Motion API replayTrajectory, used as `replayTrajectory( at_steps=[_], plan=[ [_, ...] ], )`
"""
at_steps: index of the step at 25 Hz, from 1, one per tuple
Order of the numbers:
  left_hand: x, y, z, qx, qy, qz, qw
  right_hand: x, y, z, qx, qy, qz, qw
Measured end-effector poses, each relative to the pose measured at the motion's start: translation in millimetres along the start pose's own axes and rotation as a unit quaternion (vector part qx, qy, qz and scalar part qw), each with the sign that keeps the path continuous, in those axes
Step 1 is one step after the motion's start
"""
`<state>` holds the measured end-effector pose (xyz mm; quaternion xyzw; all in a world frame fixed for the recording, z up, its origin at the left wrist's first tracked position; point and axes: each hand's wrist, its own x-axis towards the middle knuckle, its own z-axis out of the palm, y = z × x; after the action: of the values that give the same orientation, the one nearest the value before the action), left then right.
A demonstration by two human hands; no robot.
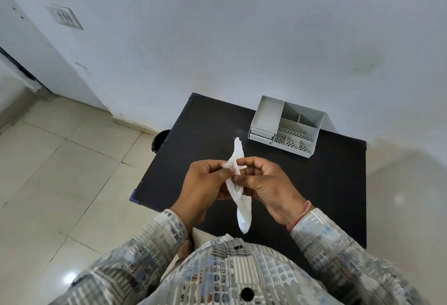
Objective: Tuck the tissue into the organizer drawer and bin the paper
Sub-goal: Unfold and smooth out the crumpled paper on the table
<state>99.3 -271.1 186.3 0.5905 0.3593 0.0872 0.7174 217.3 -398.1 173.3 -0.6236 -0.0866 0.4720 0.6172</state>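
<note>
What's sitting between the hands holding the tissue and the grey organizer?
Nothing: in the head view only bare black table lies between the tissue, held in both hands, and the organizer.

Black bin point(159, 140) — mostly hidden (behind table point(314, 183)).

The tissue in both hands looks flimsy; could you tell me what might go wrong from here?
1. The tissue, pinched between left hand and right hand, could tear if pulled.
2. The organizer has its drawers shut, so one hand must let go.
3. Its loose lower end may snag while tucking.
</note>
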Motion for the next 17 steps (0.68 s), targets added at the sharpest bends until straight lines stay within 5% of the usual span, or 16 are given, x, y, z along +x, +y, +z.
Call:
replayTrajectory(
  at_steps=[3,4,5,7,8,11,12,15,17],
  plan=[
    [-1,-4,-5,-0.02,0.082,-0.008,0.996,0,2,3,0.013,0.044,-0.015,0.999],
    [-1,-6,-7,-0.018,0.108,0.008,0.994,-1,4,2,-0.065,0.082,-0.066,0.992],
    [0,-7,-10,-0.006,0.128,0.031,0.991,-2,6,2,-0.198,0.135,-0.137,0.961],
    [1,-11,-15,0.035,0.144,0.078,0.986,0,11,7,-0.434,0.169,-0.267,0.844],
    [3,-13,-17,0.06,0.144,0.096,0.983,3,15,14,-0.458,0.15,-0.271,0.833],
    [10,-15,-27,0.174,0.123,0.158,0.964,18,14,35,-0.226,0.074,-0.055,0.97],
    [13,-14,-31,0.226,0.11,0.188,0.949,25,14,41,-0.128,0.046,0.025,0.99],
    [25,-6,-57,0.308,-0.002,0.217,0.926,45,20,53,0.048,-0.023,0.12,0.991],
    [36,6,-83,0.232,-0.091,0.154,0.956,55,31,61,0.116,-0.047,0.093,0.988]
  ],
)
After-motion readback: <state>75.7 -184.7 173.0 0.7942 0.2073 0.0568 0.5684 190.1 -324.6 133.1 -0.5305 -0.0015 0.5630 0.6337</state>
